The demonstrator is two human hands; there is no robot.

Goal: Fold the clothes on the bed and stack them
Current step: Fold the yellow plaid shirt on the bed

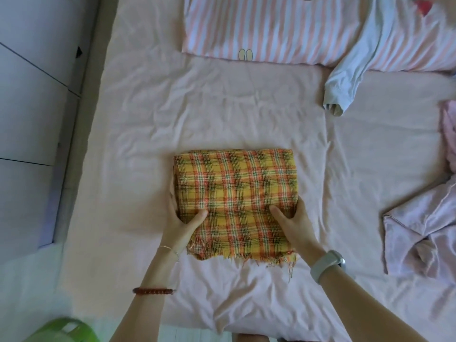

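A folded yellow plaid cloth [234,193] with a frayed near edge lies in the middle of the pink bed sheet [138,124]. My left hand [181,224] grips its left side, thumb on top and fingers tucked under the edge. My right hand [293,223] grips its right side the same way, thumb lying on the fabric. A pale blue long-sleeved garment [345,80] lies unfolded at the upper right. A crumpled pale pink garment [424,233] lies at the right edge of the bed.
A pink-and-white striped pillow [259,28] sits at the head of the bed. A grey cabinet [32,82] stands to the left. A green plastic basket [61,330] shows at the bottom left corner.
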